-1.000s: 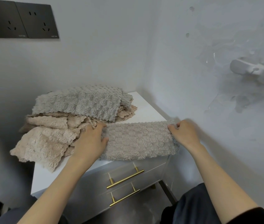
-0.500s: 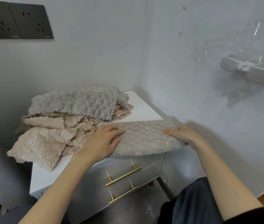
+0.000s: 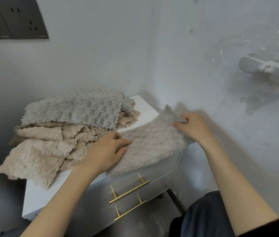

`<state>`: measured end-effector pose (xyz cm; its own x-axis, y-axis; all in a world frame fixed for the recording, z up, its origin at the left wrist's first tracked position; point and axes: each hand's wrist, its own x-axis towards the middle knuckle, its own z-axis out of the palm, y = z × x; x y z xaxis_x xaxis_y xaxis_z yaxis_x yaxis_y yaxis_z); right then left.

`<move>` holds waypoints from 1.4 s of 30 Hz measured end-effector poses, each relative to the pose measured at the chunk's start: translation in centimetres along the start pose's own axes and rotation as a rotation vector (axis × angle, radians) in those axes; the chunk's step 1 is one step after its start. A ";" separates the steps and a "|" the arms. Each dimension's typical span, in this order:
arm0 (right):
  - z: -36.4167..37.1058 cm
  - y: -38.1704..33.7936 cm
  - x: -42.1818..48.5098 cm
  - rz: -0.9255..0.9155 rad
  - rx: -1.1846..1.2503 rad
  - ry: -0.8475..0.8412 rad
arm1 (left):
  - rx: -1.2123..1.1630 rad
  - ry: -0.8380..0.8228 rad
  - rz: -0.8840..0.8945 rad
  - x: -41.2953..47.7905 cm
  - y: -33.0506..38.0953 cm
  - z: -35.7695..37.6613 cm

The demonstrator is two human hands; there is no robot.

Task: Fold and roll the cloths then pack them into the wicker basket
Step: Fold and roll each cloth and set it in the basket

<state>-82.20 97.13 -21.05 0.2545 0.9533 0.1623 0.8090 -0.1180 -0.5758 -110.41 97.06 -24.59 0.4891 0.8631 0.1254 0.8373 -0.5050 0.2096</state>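
One white counter point(image 3: 38, 199). One loose pile point(image 3: 70, 132) on its left half: one grey cloth point(image 3: 84, 110) on top, beige cloths point(image 3: 32, 159) underneath, number can't be told. One folded cloth point(image 3: 152, 142), a long strip along the front right edge. Two hands: left hand point(image 3: 104, 151) flat with fingers straight, pressing the strip's left end; right hand point(image 3: 193, 125) pinching the right end, raised off the counter. Two gold drawer handles point(image 3: 129, 191) below the front edge.
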 end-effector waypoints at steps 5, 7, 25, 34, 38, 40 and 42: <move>1.9 -2.9 2.8 -0.188 -0.276 0.314 | -0.138 -0.005 0.045 1.0 1.0 0.6; 2.7 -3.8 4.4 -0.212 -0.239 0.394 | -0.109 0.020 0.087 1.5 1.6 0.8; 6.4 -5.0 10.1 -0.108 0.229 0.016 | -0.266 -0.048 0.195 5.0 1.9 2.6; 3.0 -4.6 5.5 -0.191 0.075 -0.238 | -0.329 -0.095 0.187 3.3 0.9 0.0; 0.9 -4.7 1.4 -0.249 0.008 -0.345 | -0.331 -0.072 0.162 2.4 0.5 -0.5; 0.0 -4.5 -0.9 -0.289 -0.032 -0.444 | -0.333 -0.078 0.148 1.9 0.6 -0.8; -0.1 -4.1 -2.9 -0.327 -0.110 -0.558 | -0.336 -0.093 0.142 1.5 0.6 -0.9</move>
<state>-86.16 94.84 -19.11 -0.3033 0.9422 -0.1424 0.8551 0.2032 -0.4769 -109.39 98.01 -23.45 0.6276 0.7732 0.0913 0.6399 -0.5791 0.5051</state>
